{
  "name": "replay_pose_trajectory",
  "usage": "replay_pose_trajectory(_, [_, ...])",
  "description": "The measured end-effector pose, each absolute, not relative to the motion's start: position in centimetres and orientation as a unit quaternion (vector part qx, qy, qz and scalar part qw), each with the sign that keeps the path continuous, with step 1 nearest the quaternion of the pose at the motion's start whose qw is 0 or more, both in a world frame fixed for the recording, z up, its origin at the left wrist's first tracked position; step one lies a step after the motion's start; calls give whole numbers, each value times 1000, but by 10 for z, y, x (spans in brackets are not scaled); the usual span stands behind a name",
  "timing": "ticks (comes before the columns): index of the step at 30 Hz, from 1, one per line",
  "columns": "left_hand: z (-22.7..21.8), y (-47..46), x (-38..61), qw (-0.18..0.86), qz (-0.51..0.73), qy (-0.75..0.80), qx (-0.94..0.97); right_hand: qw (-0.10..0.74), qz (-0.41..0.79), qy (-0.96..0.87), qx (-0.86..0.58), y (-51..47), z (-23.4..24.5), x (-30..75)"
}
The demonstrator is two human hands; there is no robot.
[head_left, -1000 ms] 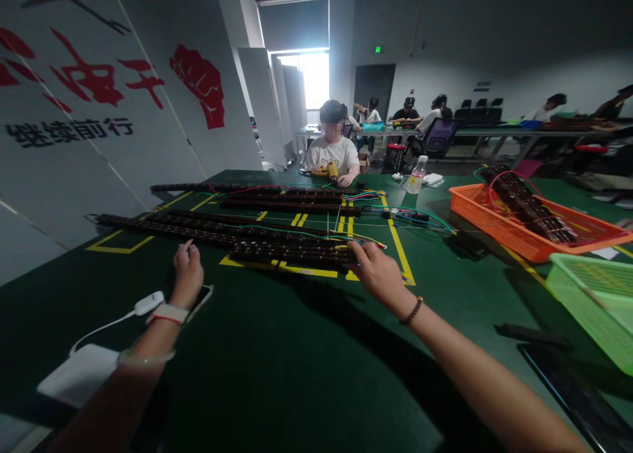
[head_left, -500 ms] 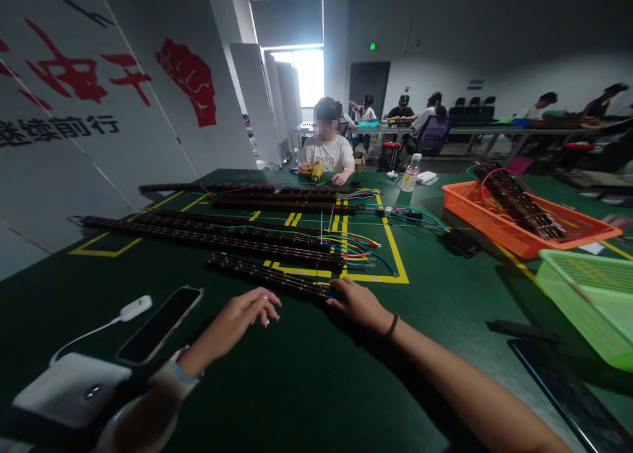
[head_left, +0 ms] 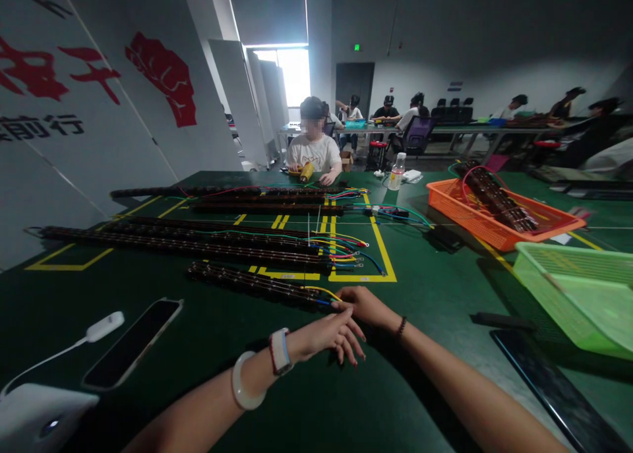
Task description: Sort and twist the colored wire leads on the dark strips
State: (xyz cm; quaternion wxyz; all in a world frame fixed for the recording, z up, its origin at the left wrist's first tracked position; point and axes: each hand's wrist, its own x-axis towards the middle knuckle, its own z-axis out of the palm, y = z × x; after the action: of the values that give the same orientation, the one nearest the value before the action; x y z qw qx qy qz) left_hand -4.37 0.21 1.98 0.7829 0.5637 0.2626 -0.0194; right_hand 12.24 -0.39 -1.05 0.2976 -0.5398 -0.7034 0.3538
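Note:
A dark wire harness bundle lies on the green table nearest me, slightly slanted. From its right end come a yellow wire and a blue wire. My right hand is closed around those wire ends; its fingertips are partly hidden. Just in front of it, my left hand is held with fingers apart and nothing in them. The left thumb reaches close to the right fingers; whether they touch I cannot tell. Behind, longer harness bundles lie side by side, their coloured wires with ring terminals pointing right.
On the right stand an orange basket with a bundle in it and a green basket. A tablet is at front right, a phone at left. A bottle stands farther back. A co-worker sits opposite.
My left hand has moved right, from the table beside the bundle to just in front of my right hand. The right hand stays at the wire ends. The view has turned slightly right.

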Motion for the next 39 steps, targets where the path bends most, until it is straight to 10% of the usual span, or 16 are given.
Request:
replay_pose_trajectory(24, [-6,-3,-35,877,311,299,210,129,-112,-860,-481,-26,-4,104])
replay_pose_trajectory(39, [-15,3,-36,887,293,273,229,230,58,-827,-509,-34,11,116])
